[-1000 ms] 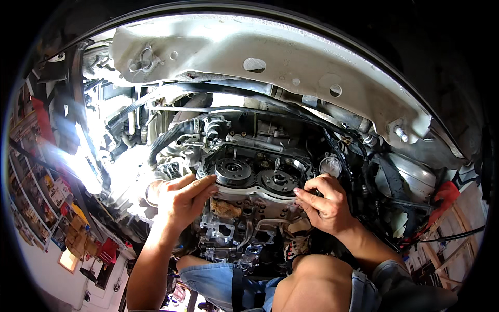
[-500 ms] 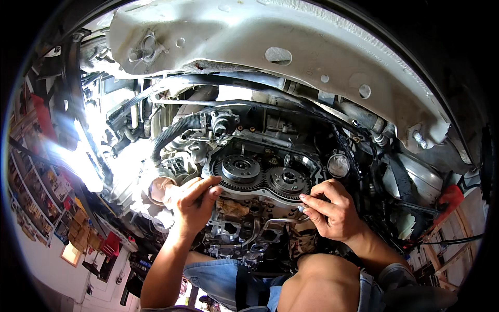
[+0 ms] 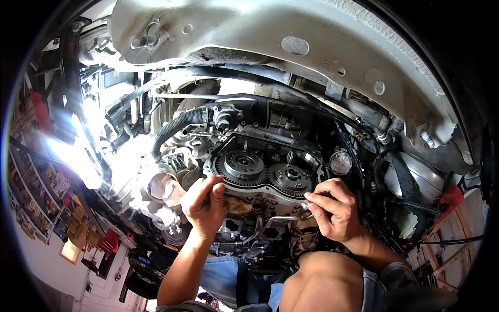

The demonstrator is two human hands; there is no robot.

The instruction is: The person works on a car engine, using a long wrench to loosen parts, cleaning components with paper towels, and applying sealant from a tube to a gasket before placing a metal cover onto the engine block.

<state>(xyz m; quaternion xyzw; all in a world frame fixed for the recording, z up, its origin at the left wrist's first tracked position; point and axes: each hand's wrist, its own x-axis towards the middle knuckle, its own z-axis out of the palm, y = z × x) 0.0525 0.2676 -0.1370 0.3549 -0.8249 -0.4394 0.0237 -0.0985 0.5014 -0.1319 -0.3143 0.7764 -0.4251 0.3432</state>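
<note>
Two toothed gears, the left gear point(image 3: 243, 165) and the right gear point(image 3: 290, 178), sit side by side in an open metal engine housing point(image 3: 283, 196). My left hand point(image 3: 204, 208) is curled at the housing's lower left, index finger and thumb close together. Whatever it may hold is hidden. At the lower right edge of the housing, my right hand point(image 3: 337, 210) has its fingertips pinched beside the rim. A small pale spot shows near those fingertips, too small to name.
A ribbed black hose point(image 3: 179, 127) curves at the upper left, near a bright work light point(image 3: 78, 161). A pale body panel point(image 3: 249, 36) spans the top. Below the housing are metal pipes point(image 3: 278, 220) and ports. My bare knee point(image 3: 322, 281) rises at the bottom.
My left hand has shifted right and turned, its fingers curling in more. My right hand stays at the housing's rim. The whole view has shifted a little.
</note>
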